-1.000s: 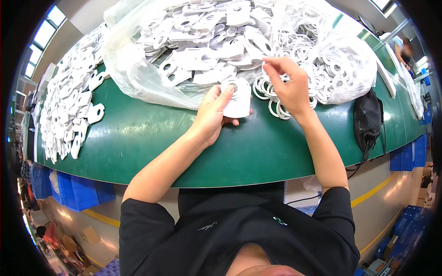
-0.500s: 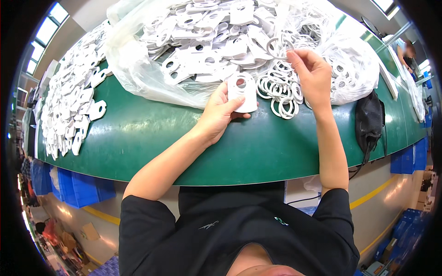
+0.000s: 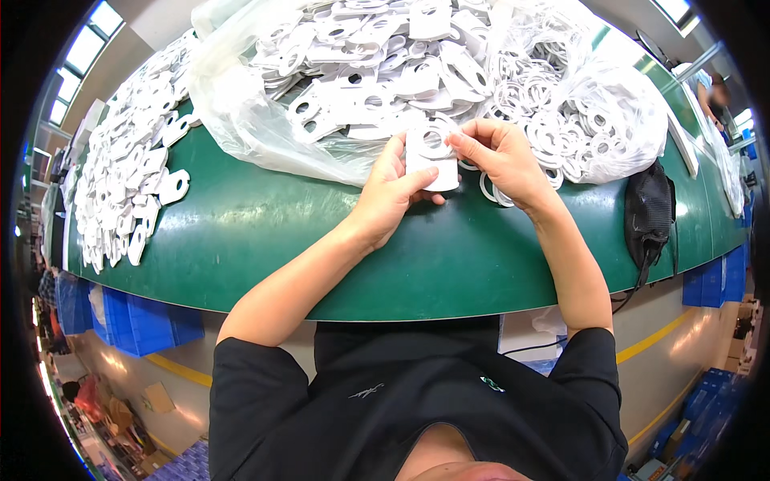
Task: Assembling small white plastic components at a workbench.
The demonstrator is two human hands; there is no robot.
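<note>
My left hand (image 3: 391,189) grips a white plastic plate (image 3: 433,174) with a round hole near its top, thumb across its front. Pinched in the fingers of my right hand (image 3: 507,160) is a white ring (image 3: 434,143), which lies over the plate's hole. Whether the ring is seated in the hole or only rests on it, I cannot tell. Just beyond my hands, a clear plastic bag (image 3: 233,108) lies spread with a heap of similar white plates (image 3: 373,100) on it. Loose white rings (image 3: 553,132) are piled behind my right hand.
More white plates (image 3: 132,172) are heaped at the left of the green table (image 3: 265,232). A black mesh pouch (image 3: 648,212) lies at the right edge. Blue bins (image 3: 148,321) stand below the table. Another person (image 3: 714,100) is at the far right.
My right hand has brought the ring from above the ring pile down and left onto the plate. My left hand has shifted slightly right with the plate.
</note>
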